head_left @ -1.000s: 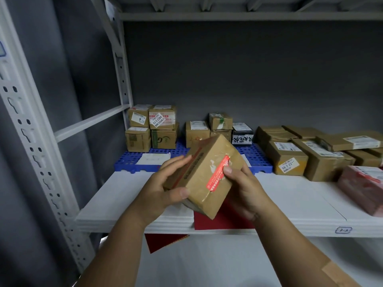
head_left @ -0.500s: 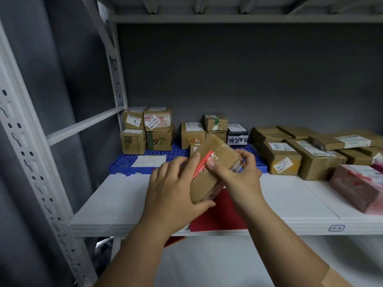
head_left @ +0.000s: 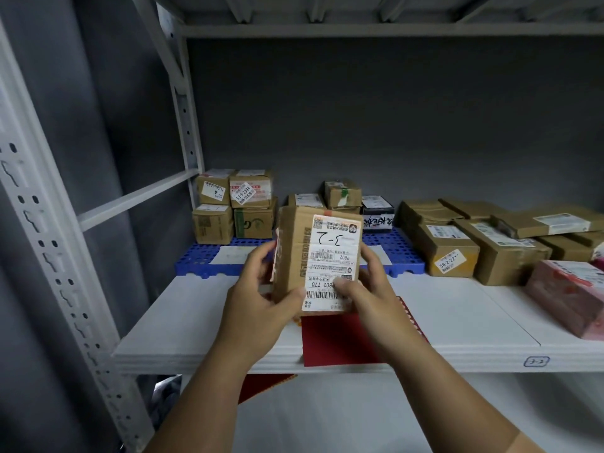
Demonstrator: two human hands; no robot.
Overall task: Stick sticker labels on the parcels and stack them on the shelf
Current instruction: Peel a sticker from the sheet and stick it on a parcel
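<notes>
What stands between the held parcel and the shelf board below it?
Only a red sheet lies on the shelf under the parcel, held by left hand and right hand. Bare board shows to both sides.

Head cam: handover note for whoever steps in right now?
Left hand and right hand both grip one brown parcel, held above the white shelf.
Its white shipping label faces the camera, with 3-2 handwritten on it.
Done: other parcels sit on the blue pallet at the back; several show stickers.
Left: no small sticker visible on the held parcel. Check it, then stack it on the shelf.
</notes>
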